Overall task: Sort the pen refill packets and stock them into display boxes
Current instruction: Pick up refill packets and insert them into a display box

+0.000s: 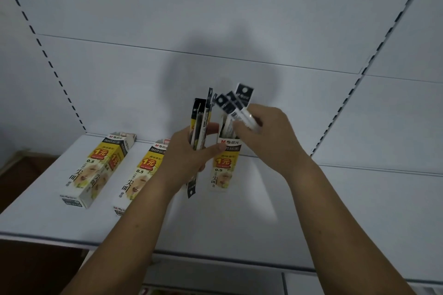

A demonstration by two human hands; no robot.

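Observation:
Three yellow-and-white display boxes stand on the white shelf [48, 218]: one at the left [96, 170], one in the middle [141, 175] and one on the right [224, 165]. My left hand [189, 158] grips a bundle of black-and-yellow pen refill packets [200, 124], its thumb pressing on the right box's front. My right hand [266, 136] pinches several black-topped refill packets [236, 103] that stick up out of the right box's open top.
The shelf's white back panel [215, 19] rises behind the boxes, with slotted uprights at the left [48, 60] and right [359, 74]. A lower shelf [215, 275] shows beneath the front edge. A dark brown surface [26, 175] lies at the far left.

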